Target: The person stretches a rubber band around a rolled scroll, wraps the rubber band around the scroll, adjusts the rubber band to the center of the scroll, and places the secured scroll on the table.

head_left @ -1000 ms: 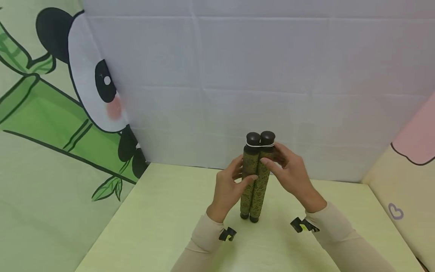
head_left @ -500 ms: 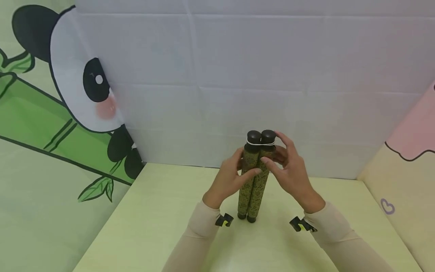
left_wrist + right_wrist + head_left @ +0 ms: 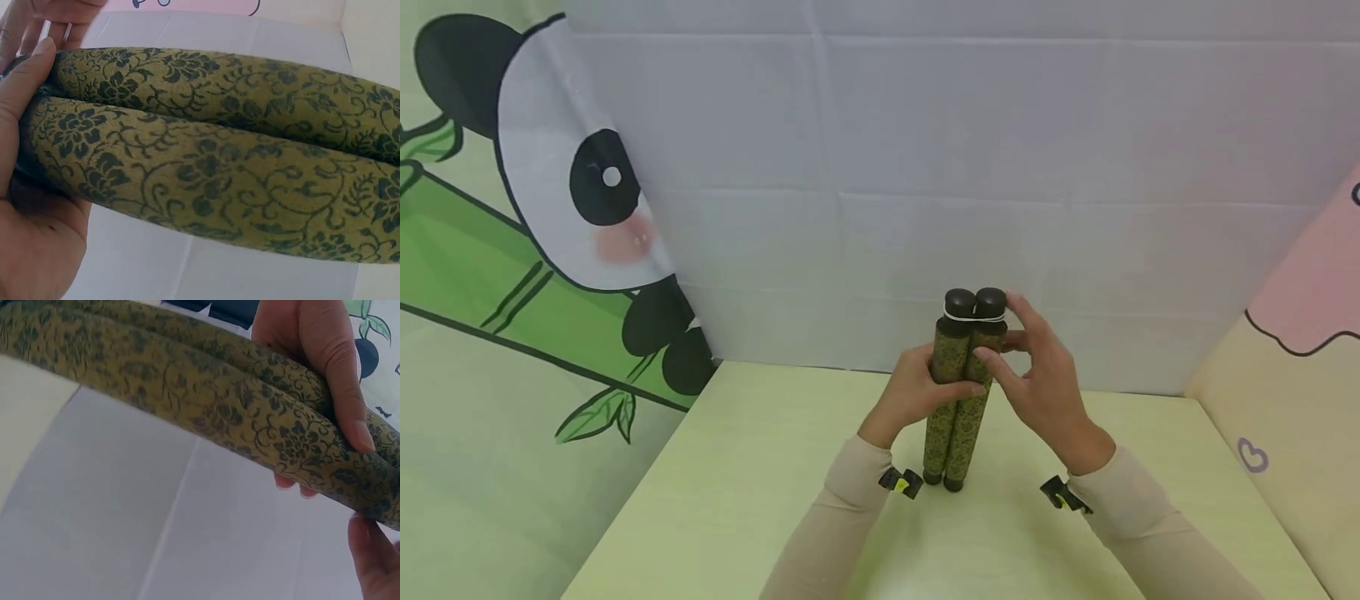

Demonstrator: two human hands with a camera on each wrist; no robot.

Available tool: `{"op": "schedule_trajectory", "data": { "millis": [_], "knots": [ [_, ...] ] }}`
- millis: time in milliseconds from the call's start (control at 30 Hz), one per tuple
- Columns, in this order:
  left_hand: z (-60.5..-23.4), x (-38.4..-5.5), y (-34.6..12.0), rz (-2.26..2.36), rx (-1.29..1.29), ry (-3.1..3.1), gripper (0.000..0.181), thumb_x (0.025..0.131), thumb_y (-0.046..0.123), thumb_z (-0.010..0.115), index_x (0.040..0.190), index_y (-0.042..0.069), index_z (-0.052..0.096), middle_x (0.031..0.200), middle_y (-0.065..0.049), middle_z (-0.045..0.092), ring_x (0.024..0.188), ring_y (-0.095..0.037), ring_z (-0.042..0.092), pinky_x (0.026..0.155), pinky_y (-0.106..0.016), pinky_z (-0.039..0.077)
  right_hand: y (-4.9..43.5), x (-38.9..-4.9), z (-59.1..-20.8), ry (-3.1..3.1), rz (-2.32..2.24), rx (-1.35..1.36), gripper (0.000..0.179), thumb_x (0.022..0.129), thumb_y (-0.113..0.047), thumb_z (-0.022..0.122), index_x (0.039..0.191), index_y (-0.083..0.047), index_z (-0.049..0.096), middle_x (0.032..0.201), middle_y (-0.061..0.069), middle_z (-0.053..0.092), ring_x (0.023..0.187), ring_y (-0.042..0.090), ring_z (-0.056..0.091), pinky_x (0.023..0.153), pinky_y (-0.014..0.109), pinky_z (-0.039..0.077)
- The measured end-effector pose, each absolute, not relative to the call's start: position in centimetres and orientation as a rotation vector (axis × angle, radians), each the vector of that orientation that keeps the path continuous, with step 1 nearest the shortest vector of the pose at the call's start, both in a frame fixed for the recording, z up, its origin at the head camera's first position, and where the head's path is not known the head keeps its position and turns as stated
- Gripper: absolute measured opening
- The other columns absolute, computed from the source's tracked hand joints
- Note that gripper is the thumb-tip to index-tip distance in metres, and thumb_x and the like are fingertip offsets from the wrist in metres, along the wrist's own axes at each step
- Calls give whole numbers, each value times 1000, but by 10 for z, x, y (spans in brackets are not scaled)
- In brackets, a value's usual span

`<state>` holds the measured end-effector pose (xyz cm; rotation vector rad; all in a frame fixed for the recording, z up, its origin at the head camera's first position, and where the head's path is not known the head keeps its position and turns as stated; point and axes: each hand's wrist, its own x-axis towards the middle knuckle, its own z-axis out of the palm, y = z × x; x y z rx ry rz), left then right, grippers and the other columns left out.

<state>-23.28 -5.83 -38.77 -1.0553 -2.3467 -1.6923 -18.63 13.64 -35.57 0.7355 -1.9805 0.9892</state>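
Two slim rolls side by side, like a scroll wound on two rods, stand nearly upright in the head view. Yellow-green brocade with dark flowers covers them, and black knobs cap the top. A white elastic band loops round both just under these knobs. My left hand grips the rolls from the left, thumb laid across the front. At the upper right, my right hand holds the right-hand roll with its thumb in front, forefinger up beside the knob and band. Fingers behind the rolls are partly hidden.
A pale yellow tabletop lies below, with the rolls' black lower ends over it. Behind rises a white cloth wall. A panda print covers the left side, and a pink print the right.
My left hand's thumb has reached further across the rolls, its grip closer round them. My right forefinger has risen and straightened beside the knob. The head view has turned slightly right.
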Motion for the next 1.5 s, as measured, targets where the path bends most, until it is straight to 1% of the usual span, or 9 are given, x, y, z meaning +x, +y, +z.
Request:
{"op": "schedule_trajectory", "data": {
  "millis": [67, 133, 267, 333, 667, 933, 1200, 1333, 1500],
  "knots": [
    [-388, -233, -56, -1687, -1079, -2334, 43, 85, 19, 85, 125, 9, 70, 103, -3, 73, 88, -11, 70, 75, -31, 56, 137, -186, -351, -1918, 873, 761, 50, 102, -27, 64, 147, -9, 51, 140, 26, 51, 90, 31, 70, 70, 41, 55],
    [-389, -234, -55, -1681, -1098, -2327, 43, 85, 19, 85, 124, 9, 70, 98, -3, 73, 83, -10, 68, 72, -30, 55, 137, -185, -345, -1874, 772, 779, 39, 105, -29, 59, 138, -8, 61, 146, 27, 42, 91, 31, 70, 67, 41, 56],
    [-388, -233, -53, -1696, -1101, -2333, 41, 86, 19, 85, 122, 8, 71, 93, -2, 72, 79, -11, 66, 69, -29, 53, 138, -183, -334, -1849, 620, 770, 30, 106, -26, 57, 128, -9, 70, 143, 26, 45, 91, 33, 72, 50, 41, 53],
    [-387, -232, -52, -1704, -1095, -2333, 39, 85, 19, 85, 120, 8, 72, 93, -2, 72, 79, -11, 66, 70, -29, 53, 138, -181, -330, -1847, 574, 757, 29, 107, -26, 56, 124, -9, 72, 141, 25, 47, 89, 34, 73, 46, 40, 52],
    [-392, -231, -46, -1754, -1074, -2328, 33, 85, 18, 85, 113, 7, 73, 97, -2, 74, 83, -10, 69, 73, -30, 56, 142, -177, -325, -1856, 577, 753, 24, 106, -23, 55, 106, -6, 72, 130, 24, 51, 87, 34, 73, 46, 39, 52],
    [-392, -232, -43, -1762, -1124, -2287, 32, 86, 16, 84, 114, 6, 72, 90, -2, 71, 71, -12, 63, 65, -29, 52, 152, -175, -325, -1882, 610, 785, 17, 103, -10, 57, 106, 3, 68, 130, 24, 51, 81, 31, 72, 58, 39, 57],
    [-394, -223, -51, -1785, -1128, -2293, 34, 85, 16, 85, 115, 7, 72, 97, -4, 73, 80, -13, 69, 72, -32, 57, 153, -165, -333, -1853, 565, 753, 26, 107, -19, 52, 103, 1, 67, 124, 22, 55, 79, 27, 71, 55, 38, 54],
    [-397, -215, -58, -1816, -1143, -2286, 34, 85, 15, 85, 115, 6, 72, 99, -5, 74, 83, -13, 70, 73, -33, 57, 149, -156, -337, -1837, 542, 707, 26, 107, -21, 53, 102, 0, 67, 117, 21, 57, 75, 27, 68, 53, 39, 52],
    [-397, -200, -70, -1859, -1185, -2276, 36, 84, 13, 85, 116, 4, 71, 100, -6, 74, 84, -14, 71, 74, -34, 58, 139, -139, -339, -1840, 535, 673, 28, 106, -23, 56, 100, 1, 68, 109, 21, 57, 72, 26, 61, 56, 38, 50]
  ]
}}
